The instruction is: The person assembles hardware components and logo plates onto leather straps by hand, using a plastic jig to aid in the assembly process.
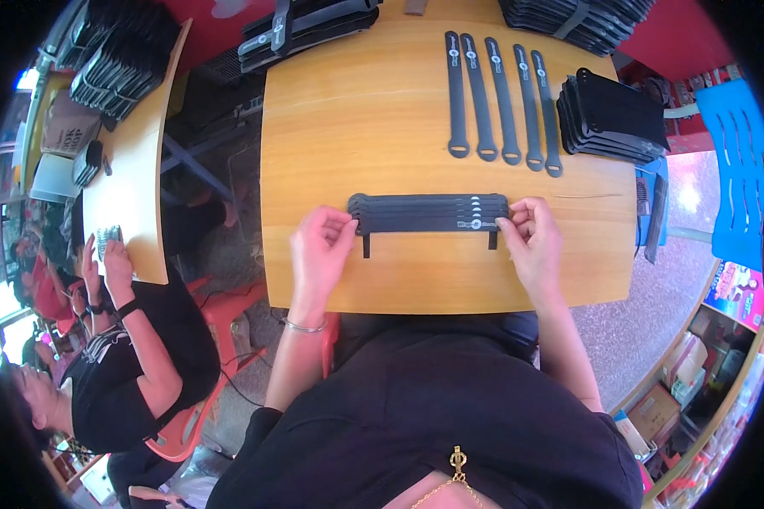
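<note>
Strap bundle [429,213]: black flat straps stacked edge to edge, lying crosswise at the frame's centre near the table's front edge; held at both ends, which looks meant to keep the stack squared.
Table [356,127]: pale wood, filling the upper middle of the frame; its bare front half serves as the work spot, stock kept at the back.
Black stacks [611,114]: flat dark pieces piled at the right edge and along the top, out of the way of the hands.
Loose straps [502,97]: five laid side by side in the upper right, apart from one another, loops toward the front, so each can be taken singly.
Left hand [321,250]: fingertips pinched closed on the bundle's left end.
Right hand [530,237]: fingers closed on the right end likewise.
Band ends [367,246]: two short black tabs hanging below the bundle, one near each hand; what they belong to I cannot tell.
</note>
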Demonstrator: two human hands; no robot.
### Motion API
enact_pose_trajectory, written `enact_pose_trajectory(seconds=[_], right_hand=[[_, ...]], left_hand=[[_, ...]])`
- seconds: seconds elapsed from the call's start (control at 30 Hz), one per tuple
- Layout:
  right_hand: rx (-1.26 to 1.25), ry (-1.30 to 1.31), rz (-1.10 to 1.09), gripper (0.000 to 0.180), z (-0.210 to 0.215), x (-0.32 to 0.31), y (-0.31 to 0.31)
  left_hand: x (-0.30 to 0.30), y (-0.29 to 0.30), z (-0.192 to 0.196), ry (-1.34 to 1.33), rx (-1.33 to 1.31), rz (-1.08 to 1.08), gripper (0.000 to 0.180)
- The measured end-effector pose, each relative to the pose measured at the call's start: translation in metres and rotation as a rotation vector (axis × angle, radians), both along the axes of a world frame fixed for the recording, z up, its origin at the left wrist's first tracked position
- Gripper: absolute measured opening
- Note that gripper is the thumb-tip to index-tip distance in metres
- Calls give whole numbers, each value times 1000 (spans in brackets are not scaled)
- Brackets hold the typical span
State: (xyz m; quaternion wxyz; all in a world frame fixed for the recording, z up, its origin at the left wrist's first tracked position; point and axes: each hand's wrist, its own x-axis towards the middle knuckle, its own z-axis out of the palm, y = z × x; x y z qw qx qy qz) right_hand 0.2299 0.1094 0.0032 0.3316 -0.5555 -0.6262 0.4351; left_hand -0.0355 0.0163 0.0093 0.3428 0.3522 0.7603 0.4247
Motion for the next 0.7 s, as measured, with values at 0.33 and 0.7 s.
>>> enact_pose_trajectory(seconds=[0.33, 0.7], right_hand=[[-149, 306, -109, 16, 4, 15, 1], [-133, 320, -51, 14, 5, 15, -2]], left_hand=[[8, 47, 28, 373, 334, -239, 10], [46, 126, 9, 823, 207, -512, 19]])
